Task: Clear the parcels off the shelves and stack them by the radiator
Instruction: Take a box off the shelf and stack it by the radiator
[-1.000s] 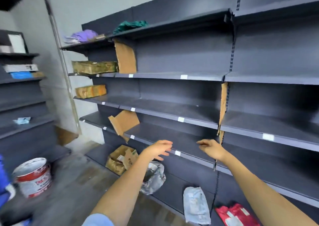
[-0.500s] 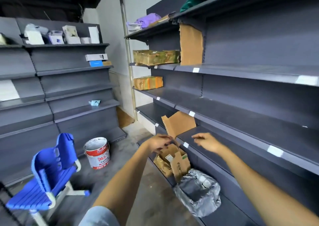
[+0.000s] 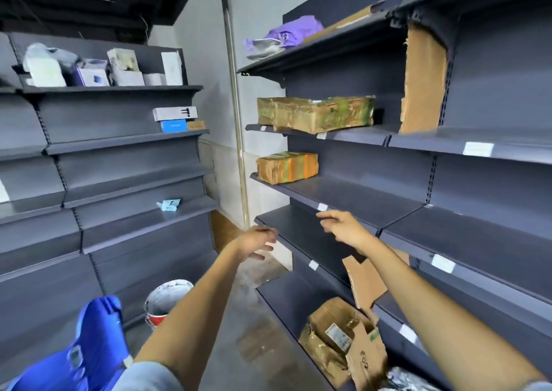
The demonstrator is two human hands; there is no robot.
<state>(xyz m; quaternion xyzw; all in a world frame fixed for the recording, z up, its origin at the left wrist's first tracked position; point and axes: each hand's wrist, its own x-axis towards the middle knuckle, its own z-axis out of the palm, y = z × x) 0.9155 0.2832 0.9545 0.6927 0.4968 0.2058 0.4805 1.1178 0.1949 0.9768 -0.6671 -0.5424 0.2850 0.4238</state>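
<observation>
Two tape-wrapped brown parcels lie on the dark shelves to my right: a long one point(image 3: 316, 113) on the upper shelf and a shorter one point(image 3: 287, 167) one shelf lower. A purple bag point(image 3: 294, 31) sits on the top shelf. An opened cardboard box point(image 3: 343, 335) rests on the bottom shelf beside a silver bag point(image 3: 406, 381). My left hand point(image 3: 256, 241) and my right hand point(image 3: 346, 229) are both stretched forward, empty, with relaxed fingers, below the shorter parcel. My right hand hovers over a bare shelf edge point(image 3: 352, 217). No radiator is in view.
The left shelving unit point(image 3: 119, 143) carries several small white and blue boxes point(image 3: 176, 119) and bags on top. A blue plastic chair point(image 3: 89, 349) and a paint bucket point(image 3: 167, 301) stand on the concrete floor. A metal pipe point(image 3: 236, 116) runs up the corner. Cardboard scraps point(image 3: 424, 77) lean inside the shelves.
My view has swung left and up toward the corner, bringing the two wrapped parcels closer. Both hands have risen from the lower shelves toward them and stay empty.
</observation>
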